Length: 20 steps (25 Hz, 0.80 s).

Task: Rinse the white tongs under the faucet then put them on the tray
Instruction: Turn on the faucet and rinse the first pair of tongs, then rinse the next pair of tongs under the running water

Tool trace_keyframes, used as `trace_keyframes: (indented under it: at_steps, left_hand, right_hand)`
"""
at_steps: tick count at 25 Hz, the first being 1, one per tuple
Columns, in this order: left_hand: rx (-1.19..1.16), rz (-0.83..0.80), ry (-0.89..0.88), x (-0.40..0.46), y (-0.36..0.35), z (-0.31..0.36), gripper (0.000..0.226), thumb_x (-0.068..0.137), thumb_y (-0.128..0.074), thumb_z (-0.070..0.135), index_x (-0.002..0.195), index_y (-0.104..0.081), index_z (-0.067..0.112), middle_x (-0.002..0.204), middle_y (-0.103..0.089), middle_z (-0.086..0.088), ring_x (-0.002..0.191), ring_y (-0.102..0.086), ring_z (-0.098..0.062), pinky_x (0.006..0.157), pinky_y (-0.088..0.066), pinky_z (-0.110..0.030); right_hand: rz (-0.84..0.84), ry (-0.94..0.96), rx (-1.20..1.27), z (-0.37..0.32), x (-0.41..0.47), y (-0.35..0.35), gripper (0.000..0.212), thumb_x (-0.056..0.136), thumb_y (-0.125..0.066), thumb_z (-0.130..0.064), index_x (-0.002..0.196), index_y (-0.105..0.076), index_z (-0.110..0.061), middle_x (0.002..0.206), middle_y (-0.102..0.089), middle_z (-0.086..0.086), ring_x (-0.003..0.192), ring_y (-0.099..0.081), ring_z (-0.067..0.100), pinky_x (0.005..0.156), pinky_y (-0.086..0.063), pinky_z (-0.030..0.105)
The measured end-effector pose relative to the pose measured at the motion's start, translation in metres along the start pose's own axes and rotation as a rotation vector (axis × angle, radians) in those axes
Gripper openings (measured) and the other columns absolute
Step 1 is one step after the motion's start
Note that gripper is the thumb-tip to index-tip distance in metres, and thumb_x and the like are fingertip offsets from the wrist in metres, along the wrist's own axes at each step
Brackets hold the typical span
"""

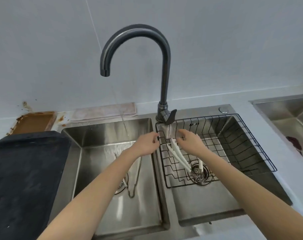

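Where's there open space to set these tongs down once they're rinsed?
The dark tray left of the left basin is bare across its whole surface. The wire basket in the right basin is free toward its right side. It is crowded near the faucet base, where both hands and the white tongs meet.

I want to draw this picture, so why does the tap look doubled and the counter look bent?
Head view: the tap shows a ghost edge from motion blur; the wide lens bends the counter and sink edges; both hands look soft; the steel gives dull glare, with no hard shadows.
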<state>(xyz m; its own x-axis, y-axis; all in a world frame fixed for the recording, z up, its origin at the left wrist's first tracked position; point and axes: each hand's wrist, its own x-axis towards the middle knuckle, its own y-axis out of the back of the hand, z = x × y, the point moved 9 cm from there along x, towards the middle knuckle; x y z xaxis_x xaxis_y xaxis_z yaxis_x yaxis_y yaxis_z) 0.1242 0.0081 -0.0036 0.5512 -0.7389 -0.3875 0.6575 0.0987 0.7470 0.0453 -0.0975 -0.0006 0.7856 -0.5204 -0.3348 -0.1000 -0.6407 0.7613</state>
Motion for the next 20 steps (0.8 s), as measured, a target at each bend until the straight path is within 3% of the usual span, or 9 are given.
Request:
trace_keyframes:
  at_steps: [3,8,11,13,17,20]
  left_hand:
    - [0.008,-0.035,-0.001,0.009,-0.028,0.020,0.045,0.095,-0.037,0.017,0.139,-0.037,0.006,0.136,-0.052,-0.015,0.123,-0.050,-0.028,0.098,-0.039,-0.028]
    - [-0.024,-0.139,0.054,0.019,-0.079,0.034,0.043,0.096,-0.038,0.022,0.135,-0.039,0.005,0.127,-0.056,-0.015,0.111,-0.056,-0.027,0.091,-0.043,-0.031]
    - [-0.081,-0.175,0.125,0.023,-0.102,0.030,0.043,0.095,-0.039,0.024,0.133,-0.039,0.003,0.092,-0.061,-0.008,0.082,-0.055,-0.019,0.080,-0.047,-0.031]
    - [-0.100,-0.155,0.157,0.028,-0.108,0.027,0.040,0.096,-0.038,0.024,0.127,-0.043,0.000,0.068,-0.049,0.001,0.074,-0.051,-0.019,0.076,-0.047,-0.032]
    - [-0.164,-0.108,0.208,0.029,-0.105,0.027,0.028,0.094,-0.041,0.021,0.110,-0.050,-0.001,0.072,-0.053,-0.002,0.084,-0.055,-0.026,0.073,-0.042,-0.029]
    - [-0.268,-0.089,0.249,0.026,-0.103,0.029,0.034,0.093,-0.041,0.018,0.121,-0.047,0.001,0.075,-0.053,-0.002,0.083,-0.054,-0.020,0.073,-0.041,-0.024]
  right_hand:
    - [-0.008,-0.077,-0.014,0.041,0.003,0.008,0.052,0.095,-0.042,-0.021,0.144,-0.030,-0.010,0.145,-0.043,0.016,0.121,-0.053,0.029,0.094,-0.042,0.030]
    - [-0.087,-0.226,-0.074,0.094,0.008,-0.004,0.059,0.091,-0.048,-0.023,0.143,-0.026,-0.007,0.144,-0.031,0.022,0.118,-0.051,0.034,0.094,-0.044,0.037]
    - [-0.116,-0.272,-0.070,0.108,0.009,-0.012,0.059,0.090,-0.051,-0.024,0.141,-0.026,-0.005,0.141,-0.030,0.022,0.115,-0.051,0.035,0.091,-0.045,0.036]
    - [-0.138,-0.272,-0.056,0.113,0.010,-0.017,0.059,0.089,-0.052,-0.023,0.140,-0.026,-0.005,0.140,-0.034,0.022,0.116,-0.051,0.034,0.086,-0.043,0.033]
    - [-0.110,-0.231,-0.049,0.110,0.014,-0.018,0.050,0.089,-0.050,-0.019,0.133,-0.034,-0.002,0.131,-0.045,0.022,0.110,-0.053,0.032,0.073,-0.039,0.029]
    - [-0.068,-0.214,0.015,0.106,0.011,-0.017,0.049,0.089,-0.048,-0.019,0.134,-0.036,-0.003,0.129,-0.045,0.022,0.106,-0.055,0.031,0.076,-0.043,0.031]
